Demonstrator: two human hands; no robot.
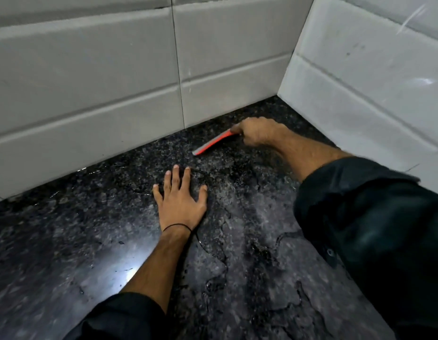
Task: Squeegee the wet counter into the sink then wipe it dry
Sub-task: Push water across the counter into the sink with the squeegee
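So on the left we've got the tiled back wall (90, 94) and a patch of desk (53, 241) that looks shiny, with a glare spot. Our left hand (180, 202) is flat on the stone, fingers spread, just bracing, holding nothing. Further right our right hand (256, 131) is closed around one end of the red squeegee (213, 142), blade down on the desk near the back corner, close to the wall. We'd say we're in the squeegee step, no drying yet. Puddles and streaks (250, 253) cover the middle and right, so the next pull probably has to drag toward the sink, which isn't in view. The side wall (360, 82) boxes in the corner, and our own braced hand sits in the path.
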